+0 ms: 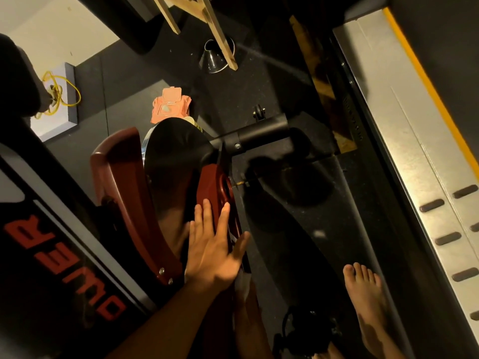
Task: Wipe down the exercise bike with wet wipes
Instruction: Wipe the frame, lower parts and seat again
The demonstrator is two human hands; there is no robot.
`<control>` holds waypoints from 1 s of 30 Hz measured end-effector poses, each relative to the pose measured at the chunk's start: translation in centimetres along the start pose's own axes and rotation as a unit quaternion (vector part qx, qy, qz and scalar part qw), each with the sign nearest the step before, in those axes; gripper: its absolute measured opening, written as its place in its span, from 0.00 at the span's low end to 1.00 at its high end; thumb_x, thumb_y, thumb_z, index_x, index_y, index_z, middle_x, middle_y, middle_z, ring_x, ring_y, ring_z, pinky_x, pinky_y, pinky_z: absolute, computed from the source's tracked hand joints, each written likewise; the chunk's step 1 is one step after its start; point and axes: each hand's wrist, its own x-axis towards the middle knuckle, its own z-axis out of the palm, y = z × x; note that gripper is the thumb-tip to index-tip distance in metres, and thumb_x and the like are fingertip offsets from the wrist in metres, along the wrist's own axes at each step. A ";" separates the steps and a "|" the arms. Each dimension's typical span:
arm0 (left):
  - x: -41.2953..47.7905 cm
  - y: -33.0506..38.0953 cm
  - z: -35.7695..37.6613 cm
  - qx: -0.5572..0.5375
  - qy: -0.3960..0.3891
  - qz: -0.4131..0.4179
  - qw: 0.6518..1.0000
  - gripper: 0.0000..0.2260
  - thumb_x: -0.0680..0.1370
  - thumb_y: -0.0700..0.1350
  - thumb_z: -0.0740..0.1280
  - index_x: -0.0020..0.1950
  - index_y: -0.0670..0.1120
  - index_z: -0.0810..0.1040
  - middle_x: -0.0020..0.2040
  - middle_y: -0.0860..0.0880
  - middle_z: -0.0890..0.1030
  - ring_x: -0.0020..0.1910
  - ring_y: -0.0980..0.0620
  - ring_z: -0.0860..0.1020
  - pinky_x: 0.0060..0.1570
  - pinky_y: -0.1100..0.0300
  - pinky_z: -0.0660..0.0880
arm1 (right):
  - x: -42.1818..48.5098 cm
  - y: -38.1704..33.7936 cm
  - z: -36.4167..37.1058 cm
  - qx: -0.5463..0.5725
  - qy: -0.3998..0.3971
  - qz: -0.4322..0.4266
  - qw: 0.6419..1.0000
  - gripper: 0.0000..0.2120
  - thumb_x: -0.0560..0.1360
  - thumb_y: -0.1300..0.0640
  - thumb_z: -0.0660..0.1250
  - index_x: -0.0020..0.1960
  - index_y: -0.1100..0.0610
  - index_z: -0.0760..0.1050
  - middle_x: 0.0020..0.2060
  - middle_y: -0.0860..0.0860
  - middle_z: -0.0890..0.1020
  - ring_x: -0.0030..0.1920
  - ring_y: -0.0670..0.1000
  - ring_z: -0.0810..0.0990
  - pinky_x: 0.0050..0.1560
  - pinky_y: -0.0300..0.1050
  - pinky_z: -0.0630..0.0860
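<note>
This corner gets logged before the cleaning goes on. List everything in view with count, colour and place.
exercise bike: one, dark red frame, centre.
flywheel: one, black, inside the frame.
stabiliser bar: one, black, on the floor right of the flywheel.
wet wipes pack: one, orange-pink, on the floor beyond the flywheel.
cone: one, glossy black, top centre.
wooden slats: two, pale, over the cone.
cord: one, yellow, on a pale block, left.
metal platform: one, silver, yellow edge, right.
panel: one, black, red lettering, lower left.
pedal: one, black, bottom centre.
foot: one, bare, lower right.
left hand: one, fingers straight, flat on the frame.
</note>
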 end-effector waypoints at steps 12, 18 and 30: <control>-0.4 0.2 -0.4 -0.027 0.005 0.004 1.000 0.39 0.73 0.74 0.35 0.79 0.57 0.39 0.78 0.47 0.32 0.76 0.49 0.29 0.76 0.49 0.36 | -0.6 -0.7 -0.8 -0.033 -0.001 0.027 0.999 0.29 0.75 0.58 0.65 0.74 0.51 0.63 0.71 0.54 0.70 0.71 0.54 0.69 0.69 0.54 0.63; 0.0 0.0 -0.4 -0.015 -0.003 0.017 1.000 0.37 0.79 0.65 0.56 0.80 0.56 0.40 0.79 0.47 0.33 0.76 0.47 0.30 0.77 0.46 0.37 | -0.5 -1.3 -0.7 -0.044 0.005 0.058 0.997 0.30 0.71 0.58 0.68 0.72 0.51 0.64 0.68 0.53 0.72 0.68 0.53 0.70 0.68 0.54 0.63; -0.3 0.4 -0.7 0.000 -0.021 0.007 1.000 0.39 0.72 0.72 0.40 0.80 0.56 0.40 0.79 0.44 0.32 0.76 0.46 0.30 0.76 0.48 0.36 | 0.1 -1.8 0.0 -0.076 0.045 0.070 0.994 0.27 0.69 0.60 0.67 0.67 0.53 0.65 0.60 0.55 0.75 0.61 0.56 0.72 0.61 0.56 0.65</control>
